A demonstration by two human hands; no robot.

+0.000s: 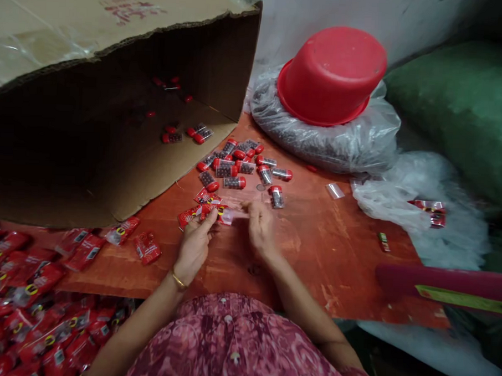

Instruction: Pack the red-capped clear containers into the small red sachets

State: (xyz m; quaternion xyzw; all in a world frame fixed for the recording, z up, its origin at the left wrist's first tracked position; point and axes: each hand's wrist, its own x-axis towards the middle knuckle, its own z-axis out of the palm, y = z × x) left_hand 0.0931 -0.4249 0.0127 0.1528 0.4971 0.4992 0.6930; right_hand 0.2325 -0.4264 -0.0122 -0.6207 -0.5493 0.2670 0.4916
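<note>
One red printed packet [223, 210] is being held just above the worktop [315, 240], near the middle, between the person's hands. The left hand [195, 244] is gripping it, the thumb pressing flat on top and the fingers lying beneath, closed on it. The right hand [261, 227] is showing curled fingers beside the packet's clear end; blur is obscuring them, so this report cannot tell how tightly they are closing or whether they are holding the pale strip reaching toward them.

Progress, as judged: a large heap of red packets [26, 278] is lying at the near left, apparently representing finished pieces, though their contents cannot be confirmed individually. More than a dozen red-capped containers [234, 182] of dark pellets are lying loose beyond the hands, and further ones [172, 137] are resting inside the cardboard box [53, 35] at the far left; these are seemingly awaiting handling. The packet in hand is appearing unfinished.

Orientation: the packet's long axis is running roughly left to right, the printed part lying left and the clear end pointing right, toward the right hand.
</note>
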